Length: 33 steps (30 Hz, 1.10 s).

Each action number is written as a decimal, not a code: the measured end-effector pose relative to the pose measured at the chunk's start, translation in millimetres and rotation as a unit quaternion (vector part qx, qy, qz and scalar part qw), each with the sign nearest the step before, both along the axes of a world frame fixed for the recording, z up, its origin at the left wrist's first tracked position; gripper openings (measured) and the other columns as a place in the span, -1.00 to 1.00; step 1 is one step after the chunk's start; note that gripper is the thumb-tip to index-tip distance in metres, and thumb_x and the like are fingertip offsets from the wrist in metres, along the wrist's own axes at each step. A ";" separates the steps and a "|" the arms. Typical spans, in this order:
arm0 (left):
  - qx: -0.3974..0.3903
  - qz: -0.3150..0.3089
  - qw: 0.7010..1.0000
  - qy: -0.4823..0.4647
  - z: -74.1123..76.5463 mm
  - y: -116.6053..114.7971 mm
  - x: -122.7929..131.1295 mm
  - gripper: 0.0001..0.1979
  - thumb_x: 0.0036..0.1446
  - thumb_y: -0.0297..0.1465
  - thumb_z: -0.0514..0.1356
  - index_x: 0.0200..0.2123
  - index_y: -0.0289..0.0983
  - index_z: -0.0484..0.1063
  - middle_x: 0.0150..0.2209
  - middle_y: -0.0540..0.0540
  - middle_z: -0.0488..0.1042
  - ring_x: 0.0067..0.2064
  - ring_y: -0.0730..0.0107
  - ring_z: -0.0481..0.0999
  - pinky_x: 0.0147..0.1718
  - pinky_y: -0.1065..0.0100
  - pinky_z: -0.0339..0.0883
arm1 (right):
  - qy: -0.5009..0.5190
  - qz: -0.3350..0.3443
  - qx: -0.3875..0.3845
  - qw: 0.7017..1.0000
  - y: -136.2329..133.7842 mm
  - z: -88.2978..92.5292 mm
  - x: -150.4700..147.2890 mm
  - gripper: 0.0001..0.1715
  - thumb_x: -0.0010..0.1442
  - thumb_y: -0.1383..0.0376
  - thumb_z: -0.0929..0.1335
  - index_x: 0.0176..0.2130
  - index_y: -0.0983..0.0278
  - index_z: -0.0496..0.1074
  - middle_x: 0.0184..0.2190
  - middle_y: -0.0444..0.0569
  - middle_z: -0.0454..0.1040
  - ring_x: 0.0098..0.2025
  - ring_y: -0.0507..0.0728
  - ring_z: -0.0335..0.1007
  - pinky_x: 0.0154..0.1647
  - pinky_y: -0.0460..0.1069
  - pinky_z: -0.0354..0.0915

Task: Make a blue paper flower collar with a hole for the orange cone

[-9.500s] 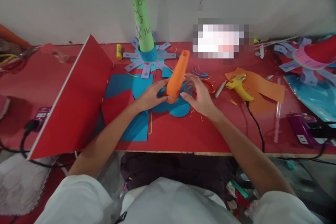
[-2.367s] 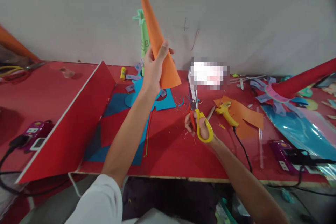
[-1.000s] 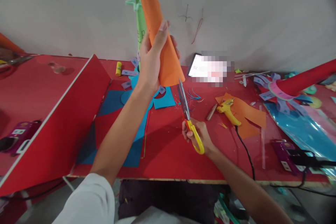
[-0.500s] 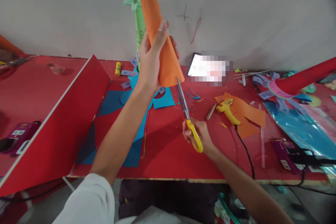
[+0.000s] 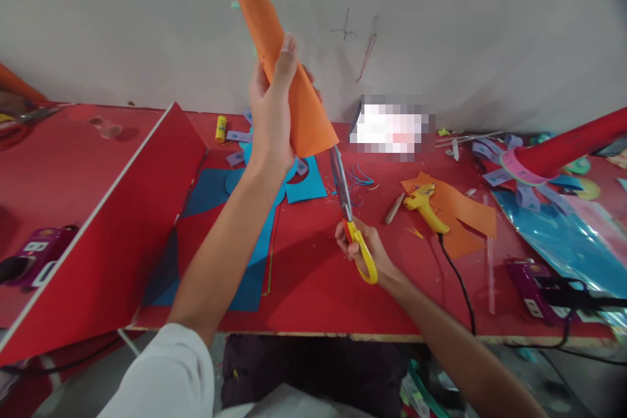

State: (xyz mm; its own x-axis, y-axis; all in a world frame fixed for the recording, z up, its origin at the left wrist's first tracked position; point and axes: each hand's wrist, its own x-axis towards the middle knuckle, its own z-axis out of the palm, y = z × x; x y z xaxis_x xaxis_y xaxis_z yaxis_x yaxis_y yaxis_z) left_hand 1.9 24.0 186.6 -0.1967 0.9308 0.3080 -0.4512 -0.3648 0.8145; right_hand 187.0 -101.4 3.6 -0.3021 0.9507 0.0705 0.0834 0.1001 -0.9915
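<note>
My left hand is wrapped round an orange paper cone, its thumb lying along the front. The cone tilts up to the left, and its narrow end runs out of the top of the view. Below and to the right, my right hand grips a pair of scissors with yellow handles. The blades look closed and point up, their tips at the lower right corner of the cone's wide rim. Whether the tips touch the paper I cannot tell.
A yellow glue gun lies on orange paper scraps. Blue paper is under my left forearm. A red board stands at the left. A glue stick and a bright screen are by the wall.
My left hand and the cone have shifted left, now covering most of the green object behind. The scissors have moved slightly left, with their tips still near the rim.
</note>
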 end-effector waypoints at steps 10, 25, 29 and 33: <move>0.010 -0.007 1.000 0.006 -8.5 3.4 5.4 -0.68 0.29 -0.07 0.43 -0.21 -0.07 0.40 -0.36 0.00 0.43 -0.27 0.20 0.63 -0.34 0.23 0.45 | -0.022 -0.004 -0.001 1.000 -1.4 4.5 3.9 -0.09 0.09 -0.58 0.37 -0.30 0.19 0.40 -0.57 -0.22 0.24 -0.56 0.02 0.10 -0.55 -0.05 0.09; 0.003 0.006 1.000 0.019 -10.1 3.4 7.6 -0.54 0.15 0.16 0.46 -0.23 -0.02 0.45 -0.35 -0.04 0.49 -0.26 0.13 0.59 -0.43 0.23 0.35 | -0.015 -0.022 -0.016 1.000 -2.4 -0.9 3.0 -0.37 0.20 -0.26 0.52 -0.32 0.22 0.43 -0.55 -0.21 0.33 -0.59 -0.02 0.15 -0.60 -0.09 0.14; 0.010 0.003 1.000 0.023 -10.9 4.8 7.7 -0.53 0.18 0.17 0.44 -0.22 -0.03 0.43 -0.36 -0.01 0.46 -0.33 0.23 0.53 -0.42 0.25 0.36 | -0.017 -0.027 -0.031 0.999 -2.2 -2.7 2.3 -0.44 0.20 -0.18 0.54 -0.35 0.22 0.43 -0.59 -0.24 0.31 -0.63 -0.03 0.16 -0.63 -0.09 0.13; 0.031 -0.024 0.999 0.017 -11.7 7.2 4.9 -0.62 0.30 0.06 0.40 -0.18 -0.06 0.41 -0.35 -0.01 0.45 -0.37 0.27 0.51 -0.41 0.24 0.43 | -0.001 -0.040 -0.079 0.996 -2.2 0.4 -0.5 -0.43 0.16 -0.16 0.56 -0.39 0.21 0.39 -0.66 -0.27 0.27 -0.68 -0.02 0.16 -0.66 -0.09 0.12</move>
